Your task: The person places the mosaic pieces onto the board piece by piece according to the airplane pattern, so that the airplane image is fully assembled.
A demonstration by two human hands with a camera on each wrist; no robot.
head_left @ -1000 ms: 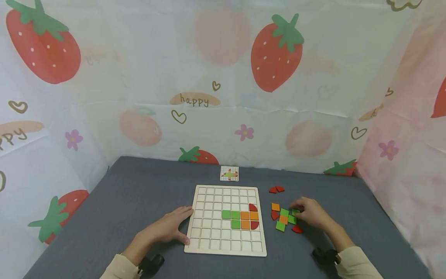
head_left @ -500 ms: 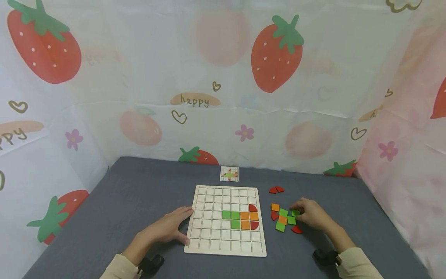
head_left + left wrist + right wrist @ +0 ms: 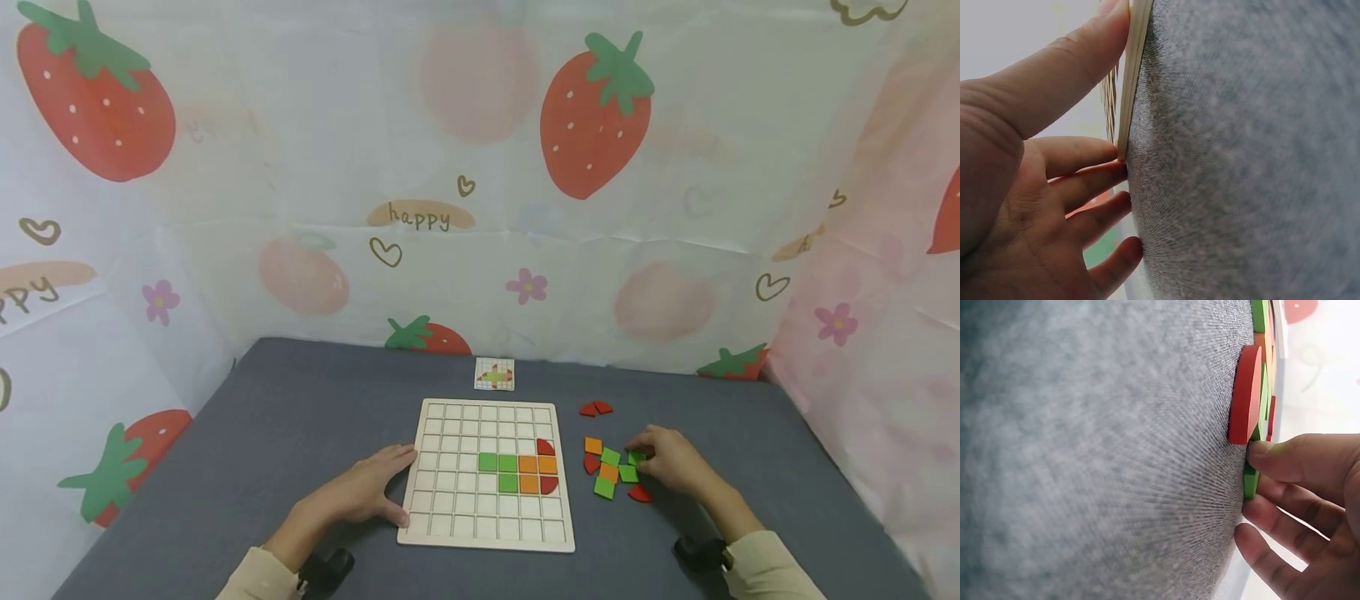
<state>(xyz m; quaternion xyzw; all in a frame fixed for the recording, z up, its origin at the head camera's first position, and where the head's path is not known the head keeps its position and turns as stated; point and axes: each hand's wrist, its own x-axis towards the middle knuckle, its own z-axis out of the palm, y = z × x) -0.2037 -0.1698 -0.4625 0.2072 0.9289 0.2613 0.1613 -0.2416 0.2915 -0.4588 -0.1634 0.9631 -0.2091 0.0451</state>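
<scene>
A wooden grid board (image 3: 450, 500) lies flat on the grey table. Green, orange and red tiles (image 3: 517, 472) fill several cells on its right side. My left hand (image 3: 378, 492) rests open on the table against the board's left edge (image 3: 1130, 81), thumb along that edge and fingertips at its lower part. To the right of the board lies a cluster of loose tiles (image 3: 609, 472), green and orange squares with red curved pieces. My right hand (image 3: 647, 461) is at the cluster's right side. Its thumb and fingertips pinch a green square tile (image 3: 636, 457) (image 3: 1250, 478), next to a red curved tile (image 3: 1245, 394).
A small pattern card (image 3: 494, 374) lies behind the board. Two red curved pieces (image 3: 595, 407) sit apart at the board's upper right. Strawberry-print sheets wall in the grey table (image 3: 300, 400) at the back and both sides.
</scene>
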